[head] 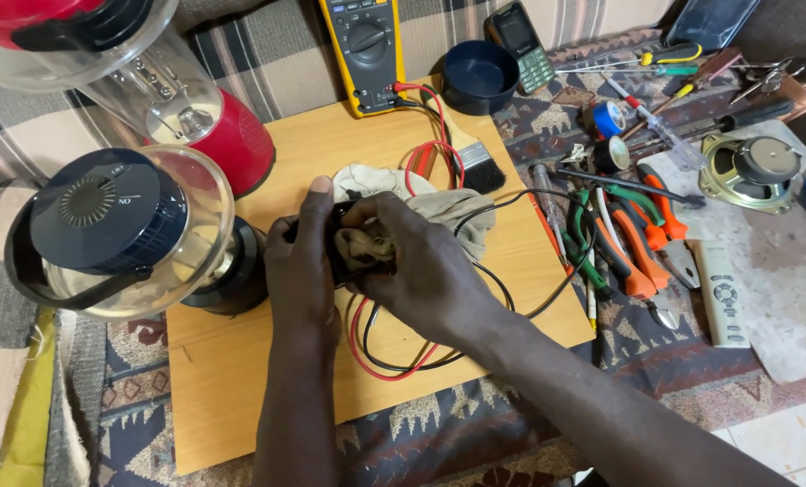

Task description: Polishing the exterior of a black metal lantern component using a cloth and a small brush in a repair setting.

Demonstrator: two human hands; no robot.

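Note:
My left hand (299, 261) grips a small black object (340, 242) over a wooden board (241, 379). My right hand (421, 266) presses a dirty beige cloth (457, 209) against that object. The black object is mostly hidden between my fingers. Red and black wires (376, 356) loop out from under my hands across the board.
Two blender jugs stand at left, one with a dark lid (105, 225) and one on a red base (232, 144). A yellow multimeter (364, 54), paintbrush (475, 162), dark bowl (480, 77) and phone (522, 45) lie beyond. Pliers (633, 248), screwdrivers, tape, a speaker (750, 171) and a remote (721, 293) crowd the right.

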